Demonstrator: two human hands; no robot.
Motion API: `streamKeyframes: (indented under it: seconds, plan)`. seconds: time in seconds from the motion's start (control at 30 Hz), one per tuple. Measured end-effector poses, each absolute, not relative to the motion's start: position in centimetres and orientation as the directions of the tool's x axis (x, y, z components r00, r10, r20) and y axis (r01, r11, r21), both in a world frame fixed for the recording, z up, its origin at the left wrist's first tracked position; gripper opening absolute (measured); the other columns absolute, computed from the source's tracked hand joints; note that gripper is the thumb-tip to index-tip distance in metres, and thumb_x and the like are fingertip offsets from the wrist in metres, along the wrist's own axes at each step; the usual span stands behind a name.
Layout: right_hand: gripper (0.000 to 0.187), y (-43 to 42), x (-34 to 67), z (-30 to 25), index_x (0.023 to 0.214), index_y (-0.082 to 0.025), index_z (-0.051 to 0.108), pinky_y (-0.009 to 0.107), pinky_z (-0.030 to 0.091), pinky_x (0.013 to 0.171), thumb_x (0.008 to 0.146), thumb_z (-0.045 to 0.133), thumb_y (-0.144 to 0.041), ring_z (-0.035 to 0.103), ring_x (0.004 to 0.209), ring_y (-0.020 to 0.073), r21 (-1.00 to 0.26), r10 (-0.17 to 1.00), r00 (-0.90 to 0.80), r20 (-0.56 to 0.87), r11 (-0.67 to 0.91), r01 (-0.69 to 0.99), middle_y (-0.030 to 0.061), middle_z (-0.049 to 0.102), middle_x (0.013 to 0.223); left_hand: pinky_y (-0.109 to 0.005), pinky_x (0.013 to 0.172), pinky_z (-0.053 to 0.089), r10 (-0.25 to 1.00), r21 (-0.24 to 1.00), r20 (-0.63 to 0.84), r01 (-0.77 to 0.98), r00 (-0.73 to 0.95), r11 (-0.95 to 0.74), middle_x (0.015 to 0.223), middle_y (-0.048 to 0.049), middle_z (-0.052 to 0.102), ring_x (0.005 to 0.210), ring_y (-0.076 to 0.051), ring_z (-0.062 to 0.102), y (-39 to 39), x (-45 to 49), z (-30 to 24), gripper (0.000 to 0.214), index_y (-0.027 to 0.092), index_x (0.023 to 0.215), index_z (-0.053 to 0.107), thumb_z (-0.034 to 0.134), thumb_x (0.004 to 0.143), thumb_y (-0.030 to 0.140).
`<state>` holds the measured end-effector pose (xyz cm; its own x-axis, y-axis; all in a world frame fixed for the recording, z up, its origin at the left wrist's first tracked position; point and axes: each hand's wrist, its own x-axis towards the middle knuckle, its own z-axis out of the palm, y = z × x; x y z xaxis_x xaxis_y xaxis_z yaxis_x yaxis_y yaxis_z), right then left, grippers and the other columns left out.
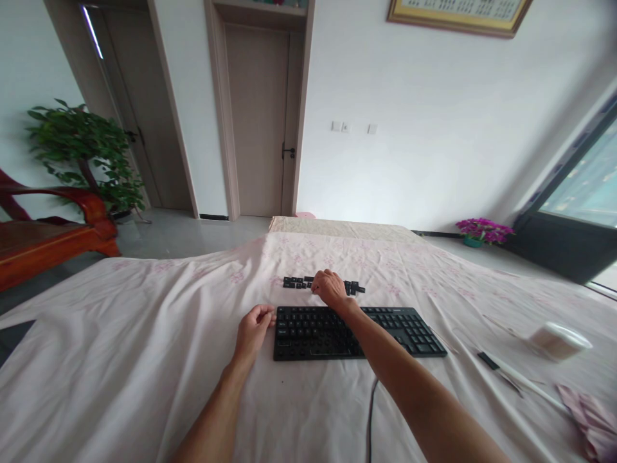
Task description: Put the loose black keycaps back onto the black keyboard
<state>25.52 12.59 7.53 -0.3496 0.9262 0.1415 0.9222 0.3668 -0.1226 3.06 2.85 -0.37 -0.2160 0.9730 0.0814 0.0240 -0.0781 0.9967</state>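
A black keyboard (400,331) lies on a pale pink cloth (144,334) in front of me. Behind it sits a row of loose black keycaps (295,282). My right hand (329,289) reaches over the keyboard to that row, fingers curled down among the keycaps; what they pinch is hidden. My left hand (254,326) rests at the keyboard's left edge with fingers curled against it. The keyboard's cable (370,418) runs toward me.
At the right lie a white cup-like container (559,340), a thin white stick with a black tool (506,373) and a folded pink cloth (590,418). A red wooden bench (48,235) and a potted plant (81,151) stand at the left; doors behind.
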Motion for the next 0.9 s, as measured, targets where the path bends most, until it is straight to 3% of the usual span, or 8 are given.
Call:
streamKeyframes:
  seconds: [0.27, 0.67, 0.9]
  plan:
    - [0.016, 11.8, 25.8, 6.6, 0.090, -0.032, 0.074, 0.019, 0.041, 0.070, 0.076, 0.066, -0.031, 0.064, 0.088, 0.0140, -0.251, 0.946, -0.323, 0.001, 0.313, 0.916, -0.0057, 0.072, 0.088, -0.032, 0.076, 0.053, 0.974, 0.995, 0.100, 0.013, -0.204, -0.100, 0.088, -0.0071, 0.071, 0.080, -0.020, 0.067, 2.9, 3.0, -0.7, 0.030, 0.016, 0.092, 0.066, 0.062, 0.073, 0.038]
    - [0.018, 10.9, 23.3, 6.7, 0.091, -0.020, 0.074, 0.031, 0.046, 0.077, 0.076, 0.064, -0.024, 0.065, 0.094, 0.0258, -0.112, 0.984, -0.173, -0.027, 0.169, 0.979, 0.0137, 0.071, 0.099, -0.033, 0.077, 0.053, 0.976, 0.994, 0.105, 0.002, -0.189, -0.107, 0.088, -0.0069, 0.071, 0.082, -0.020, 0.068, 3.0, 3.0, -0.7, 0.028, 0.016, 0.091, 0.066, 0.062, 0.073, 0.037]
    - [0.019, 10.6, 22.9, 6.9, 0.090, -0.019, 0.074, 0.030, 0.046, 0.076, 0.077, 0.060, -0.019, 0.065, 0.094, 0.0257, -0.106, 0.983, -0.184, -0.009, 0.182, 0.977, 0.0131, 0.071, 0.099, -0.032, 0.078, 0.053, 0.976, 0.996, 0.085, 0.003, -0.201, -0.086, 0.089, -0.0066, 0.071, 0.081, -0.020, 0.068, 2.9, 3.1, -0.6, 0.028, 0.016, 0.091, 0.066, 0.062, 0.073, 0.037]
